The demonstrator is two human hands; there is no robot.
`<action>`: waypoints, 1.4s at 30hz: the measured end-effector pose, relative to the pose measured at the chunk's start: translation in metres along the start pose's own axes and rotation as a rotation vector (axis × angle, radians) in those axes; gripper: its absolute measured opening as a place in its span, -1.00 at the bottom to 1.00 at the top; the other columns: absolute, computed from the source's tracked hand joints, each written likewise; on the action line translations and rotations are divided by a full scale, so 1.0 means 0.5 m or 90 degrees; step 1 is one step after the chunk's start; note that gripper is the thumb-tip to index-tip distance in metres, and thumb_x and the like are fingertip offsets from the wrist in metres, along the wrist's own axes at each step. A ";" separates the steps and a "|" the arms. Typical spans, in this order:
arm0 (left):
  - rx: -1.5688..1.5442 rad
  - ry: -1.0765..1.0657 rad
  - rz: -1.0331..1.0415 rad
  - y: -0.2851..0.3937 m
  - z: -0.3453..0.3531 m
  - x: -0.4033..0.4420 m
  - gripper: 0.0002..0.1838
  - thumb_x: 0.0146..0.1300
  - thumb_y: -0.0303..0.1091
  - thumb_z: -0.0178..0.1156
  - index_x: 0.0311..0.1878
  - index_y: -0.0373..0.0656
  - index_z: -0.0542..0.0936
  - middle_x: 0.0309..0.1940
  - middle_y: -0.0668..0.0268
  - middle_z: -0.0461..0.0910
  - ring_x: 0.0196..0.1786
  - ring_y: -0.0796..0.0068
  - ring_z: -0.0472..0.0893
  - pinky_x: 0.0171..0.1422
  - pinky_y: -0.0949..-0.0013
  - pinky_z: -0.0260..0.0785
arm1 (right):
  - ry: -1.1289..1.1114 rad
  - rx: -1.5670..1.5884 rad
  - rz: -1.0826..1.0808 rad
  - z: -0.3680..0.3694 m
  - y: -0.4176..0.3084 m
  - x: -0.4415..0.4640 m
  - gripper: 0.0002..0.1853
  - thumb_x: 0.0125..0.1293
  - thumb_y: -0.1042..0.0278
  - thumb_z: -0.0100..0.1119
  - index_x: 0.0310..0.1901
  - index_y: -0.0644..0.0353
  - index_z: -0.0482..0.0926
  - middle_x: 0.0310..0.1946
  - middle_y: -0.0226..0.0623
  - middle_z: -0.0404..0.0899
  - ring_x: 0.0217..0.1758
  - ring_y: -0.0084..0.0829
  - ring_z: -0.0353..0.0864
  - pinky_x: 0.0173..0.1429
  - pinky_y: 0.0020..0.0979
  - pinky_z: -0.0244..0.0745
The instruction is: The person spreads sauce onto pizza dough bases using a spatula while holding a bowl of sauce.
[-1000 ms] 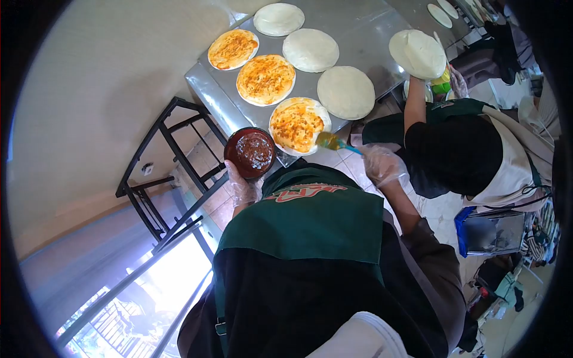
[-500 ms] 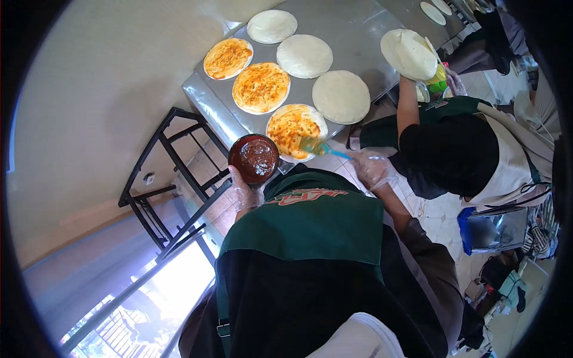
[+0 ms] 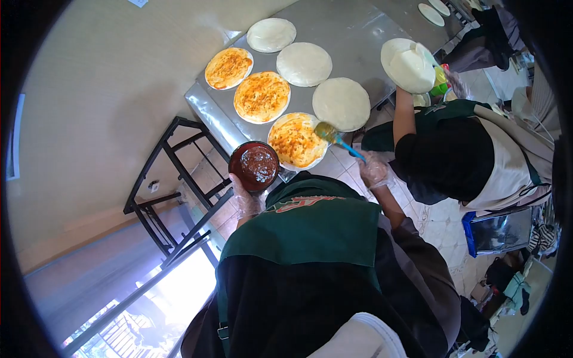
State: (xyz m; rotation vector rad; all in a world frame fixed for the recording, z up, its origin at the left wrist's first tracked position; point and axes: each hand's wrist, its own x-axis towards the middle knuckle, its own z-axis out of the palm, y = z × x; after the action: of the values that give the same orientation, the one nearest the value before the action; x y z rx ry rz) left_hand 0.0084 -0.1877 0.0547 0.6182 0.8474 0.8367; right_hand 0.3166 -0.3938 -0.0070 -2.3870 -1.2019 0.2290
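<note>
My left hand point(image 3: 243, 197), in a clear plastic glove, is closed on a dark round bowl point(image 3: 232, 164) of reddish-brown sauce point(image 3: 256, 164). The bowl is by the near corner of the metal table. Also gloved, my right hand point(image 3: 375, 169) grips the blue handle of a basting brush point(image 3: 343, 142). Its sauce-stained head is over the right edge of the nearest flat dough round point(image 3: 295, 140), which is coated with orange-red sauce. Two more sauced rounds, a middle one point(image 3: 262, 97) and a far one point(image 3: 229, 68), lie beyond it. Plain pale dough rounds point(image 3: 341, 104) form a row to their right.
The metal table point(image 3: 352, 36) carries the rounds. A co-worker point(image 3: 444, 149) stands close on my right, holding up a plate-like stack of pale rounds point(image 3: 408, 65). A black metal frame point(image 3: 173, 158) stands at the left near the wall. A blue-edged box point(image 3: 498, 231) is on the right.
The brush has moved from the middle of the nearest sauced round to its right edge, with its handle now steeper. My view has shifted slightly. The left hand still holds the bowl.
</note>
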 end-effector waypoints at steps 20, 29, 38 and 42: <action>0.015 -0.016 -0.023 0.019 0.008 0.011 -0.08 0.31 0.49 -0.07 0.51 0.01 0.20 0.39 0.21 0.39 0.41 0.17 0.41 0.47 -0.02 0.32 | -0.155 -0.214 -0.059 0.005 -0.078 0.056 -0.44 0.27 0.48 0.09 0.33 -0.10 0.48 -0.26 -0.08 0.51 -0.17 -0.05 0.57 -0.12 -0.10 0.50; -0.010 -0.013 0.023 0.008 0.022 0.016 -0.14 0.36 0.43 -0.07 0.48 -0.05 0.24 0.35 0.20 0.43 0.37 0.17 0.46 0.44 -0.02 0.34 | -0.014 0.056 -0.019 -0.033 -0.022 -0.026 -0.67 0.31 0.27 0.21 0.11 -0.01 0.64 -0.23 -0.08 0.61 -0.14 -0.01 0.63 -0.03 -0.06 0.53; 0.065 0.008 -0.002 -0.073 -0.021 0.083 -0.25 0.46 0.30 -0.09 0.44 -0.12 0.27 0.32 0.16 0.41 0.33 0.20 0.46 0.40 0.09 0.37 | -0.140 -0.046 -0.298 -0.101 -0.246 0.083 -0.65 0.35 0.39 0.08 0.14 -0.09 0.63 -0.29 -0.15 0.61 -0.19 -0.10 0.65 -0.14 -0.08 0.52; 0.157 -0.003 0.008 -0.090 -0.003 0.105 -0.25 0.47 0.28 -0.09 0.41 -0.18 0.27 0.29 0.12 0.40 0.32 0.18 0.45 0.38 0.12 0.38 | -0.197 -0.153 -0.272 -0.055 -0.256 0.061 -0.68 0.42 0.23 0.06 0.15 -0.13 0.62 -0.35 -0.15 0.63 -0.22 -0.06 0.67 -0.14 -0.04 0.54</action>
State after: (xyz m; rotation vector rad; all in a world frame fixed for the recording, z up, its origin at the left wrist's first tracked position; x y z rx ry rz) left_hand 0.0447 -0.1680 -0.0004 0.8413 0.9506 0.7467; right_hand 0.2527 -0.3124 0.0786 -2.2698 -1.9447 0.3382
